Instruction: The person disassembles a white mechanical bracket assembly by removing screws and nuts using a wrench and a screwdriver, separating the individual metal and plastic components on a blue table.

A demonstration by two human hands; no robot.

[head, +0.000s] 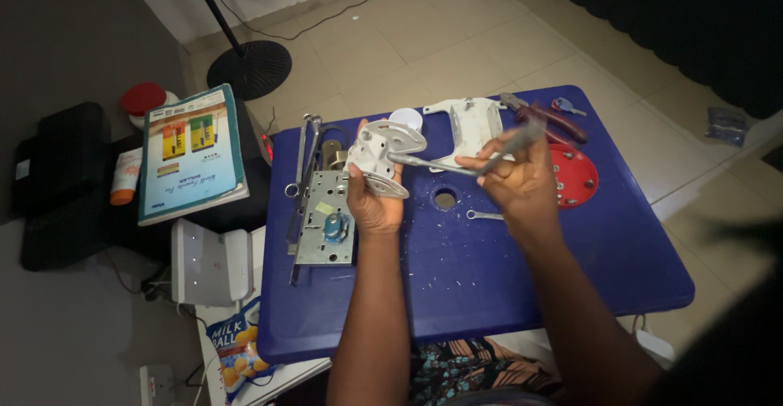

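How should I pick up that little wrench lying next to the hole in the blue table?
Pinch the small wrench at mid-handle, coming straight down from above. It lies flat on the blue table with its thin handle free on both sides, clear of the hole.

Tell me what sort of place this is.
Probably a room at home used as a makeshift workbench: a blue plastic table on a tiled floor, spread with a lock case, pliers and a spanner.

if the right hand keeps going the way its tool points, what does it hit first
Most likely the metal lock part in the left hand: the right hand aims its tool leftward, and the tip already looks at it, though depth is unclear.
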